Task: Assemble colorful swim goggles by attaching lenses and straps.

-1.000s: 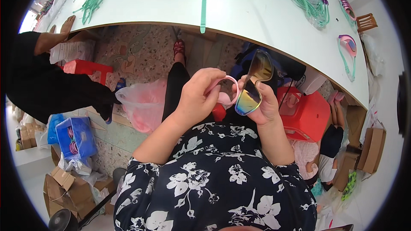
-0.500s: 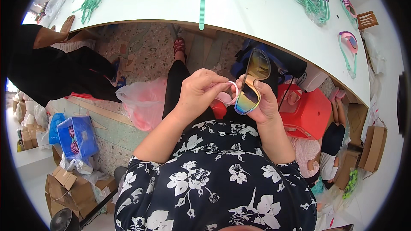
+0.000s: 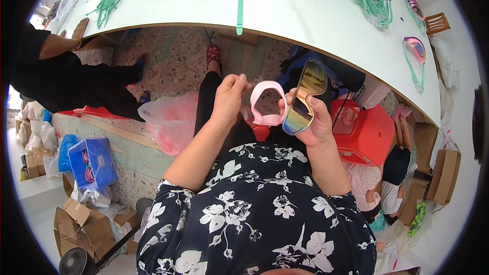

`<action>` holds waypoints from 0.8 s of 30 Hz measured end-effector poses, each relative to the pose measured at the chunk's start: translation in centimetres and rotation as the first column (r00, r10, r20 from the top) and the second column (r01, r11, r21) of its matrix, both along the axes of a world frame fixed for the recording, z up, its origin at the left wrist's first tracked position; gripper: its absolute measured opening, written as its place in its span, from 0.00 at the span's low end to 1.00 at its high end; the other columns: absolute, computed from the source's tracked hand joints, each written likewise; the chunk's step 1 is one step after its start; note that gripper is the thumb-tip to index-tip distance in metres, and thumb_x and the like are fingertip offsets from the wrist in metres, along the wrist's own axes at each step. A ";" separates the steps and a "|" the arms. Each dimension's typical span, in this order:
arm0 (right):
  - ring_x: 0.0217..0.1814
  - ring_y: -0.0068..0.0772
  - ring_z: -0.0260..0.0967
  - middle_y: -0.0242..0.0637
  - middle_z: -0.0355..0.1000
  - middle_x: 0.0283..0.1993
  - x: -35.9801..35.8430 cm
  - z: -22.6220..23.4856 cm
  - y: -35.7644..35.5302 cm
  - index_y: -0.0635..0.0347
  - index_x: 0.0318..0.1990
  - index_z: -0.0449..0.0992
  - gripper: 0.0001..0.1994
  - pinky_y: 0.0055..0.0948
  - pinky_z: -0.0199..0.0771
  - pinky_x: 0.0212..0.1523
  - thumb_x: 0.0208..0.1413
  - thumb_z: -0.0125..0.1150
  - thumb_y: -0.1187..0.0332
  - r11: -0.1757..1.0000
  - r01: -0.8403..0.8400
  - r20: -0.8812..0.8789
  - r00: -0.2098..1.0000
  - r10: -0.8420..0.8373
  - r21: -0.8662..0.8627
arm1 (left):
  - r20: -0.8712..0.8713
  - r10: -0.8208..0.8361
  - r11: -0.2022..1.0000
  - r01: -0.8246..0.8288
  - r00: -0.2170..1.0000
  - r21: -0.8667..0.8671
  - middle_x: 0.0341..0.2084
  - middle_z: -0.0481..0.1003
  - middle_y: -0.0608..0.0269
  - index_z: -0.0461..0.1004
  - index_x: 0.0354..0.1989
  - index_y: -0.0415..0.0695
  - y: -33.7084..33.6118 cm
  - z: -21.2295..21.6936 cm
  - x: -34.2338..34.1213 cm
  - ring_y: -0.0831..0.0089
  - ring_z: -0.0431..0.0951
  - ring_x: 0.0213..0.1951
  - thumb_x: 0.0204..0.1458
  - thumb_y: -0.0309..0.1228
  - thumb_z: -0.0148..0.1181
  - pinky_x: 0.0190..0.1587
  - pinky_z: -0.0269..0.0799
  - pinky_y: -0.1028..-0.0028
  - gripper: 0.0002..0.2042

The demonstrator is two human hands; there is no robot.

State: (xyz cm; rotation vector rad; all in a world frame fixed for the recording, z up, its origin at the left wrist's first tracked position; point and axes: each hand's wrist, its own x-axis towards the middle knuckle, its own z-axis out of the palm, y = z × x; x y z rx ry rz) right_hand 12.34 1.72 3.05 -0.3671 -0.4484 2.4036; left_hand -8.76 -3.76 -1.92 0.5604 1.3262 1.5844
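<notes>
Speckled floor [image 3: 183, 56] running beneath a white table [image 3: 204, 7], with cartons [image 3: 81, 229] well back from the table's left part. At the table's left end, a person in black [image 3: 66, 86], with one hand on the edge. On the near side of the table's right part, a red stool [image 3: 368, 137]. Back from the table's left part, a blue crate [image 3: 99, 160] with pink coils inside; closer to the table, a clear bag [image 3: 170, 127] with pink showing through. On the table's right part, a bundle of purple and green cords [image 3: 364, 0]; on its left part, loose green straps [image 3: 109, 1]. At the table's right end, pink goggles [image 3: 417, 48] with a green strap. Short of the table's near edge, the right hand [image 3: 318, 122], gripping a tilted, shiny lens [image 3: 300, 103] by its lower half. Level with that hand below the table edge, a left hand [image 3: 231, 94] curled narrow; impossible to tell whether pinching anything small. Also short of the table's edge, between both hands, a pink ring [image 3: 268, 120] at the right hand's fingertips.
</notes>
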 end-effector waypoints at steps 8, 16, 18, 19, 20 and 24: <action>0.51 0.45 0.75 0.48 0.75 0.45 0.8 -0.5 0.6 0.71 0.50 0.70 0.21 0.42 0.81 0.48 0.57 0.61 0.61 0.997 0.023 -0.016 1.000 -0.022 0.071 | -0.896 -0.144 0.989 0.081 0.420 -0.121 0.40 0.77 0.48 0.73 0.53 0.37 0.8 -2.2 0.2 0.66 0.78 0.45 0.54 0.32 0.64 0.49 0.74 0.71 0.20; 0.49 0.35 0.75 0.43 0.75 0.46 0.7 -0.3 0.1 0.72 0.48 0.74 0.21 0.32 0.75 0.53 0.52 0.65 0.64 0.982 -0.057 0.233 0.972 0.013 0.182 | 0.409 -0.363 0.901 0.428 0.837 -0.077 0.28 0.77 0.63 0.75 0.41 0.35 1.0 5.5 0.7 0.79 0.74 0.23 0.64 0.38 0.55 0.28 0.71 0.79 0.15; 0.49 0.34 0.74 0.41 0.76 0.45 0.6 -0.3 -0.1 0.70 0.49 0.74 0.19 0.32 0.74 0.54 0.51 0.65 0.68 0.963 -0.008 0.316 0.945 -0.081 0.270 | 0.452 -0.335 0.926 0.377 0.827 -0.005 0.27 0.77 0.63 0.75 0.39 0.38 0.5 4.8 1.0 0.79 0.74 0.24 0.63 0.36 0.56 0.29 0.72 0.79 0.12; 0.50 0.33 0.74 0.40 0.76 0.45 0.6 -0.4 -0.3 0.69 0.49 0.74 0.19 0.32 0.73 0.55 0.50 0.65 0.69 0.949 0.014 0.353 0.926 -0.131 0.315 | 0.474 -0.322 0.936 0.351 0.819 0.030 0.27 0.77 0.64 0.75 0.38 0.39 0.3 4.5 1.1 0.78 0.75 0.24 0.63 0.35 0.57 0.29 0.72 0.79 0.10; 0.50 0.32 0.72 0.39 0.75 0.46 0.6 -0.9 -0.5 0.66 0.48 0.75 0.18 0.30 0.72 0.55 0.49 0.66 0.73 0.876 0.064 0.415 0.862 -0.290 0.479 | 0.484 -0.313 0.948 0.299 0.818 0.107 0.29 0.77 0.63 0.72 0.38 0.40 0.0 4.4 1.0 0.77 0.77 0.28 0.61 0.32 0.59 0.32 0.75 0.76 0.08; 0.45 0.33 0.74 0.40 0.75 0.44 1.2 0.4 -1.0 0.63 0.44 0.78 0.18 0.29 0.74 0.49 0.41 0.70 0.75 0.248 -0.182 0.308 0.540 -0.784 0.951 | 0.473 -0.173 0.985 0.144 0.864 0.097 0.38 0.77 0.59 0.71 0.43 0.40 -0.6 6.1 1.5 0.73 0.80 0.39 0.63 0.32 0.57 0.43 0.79 0.70 0.09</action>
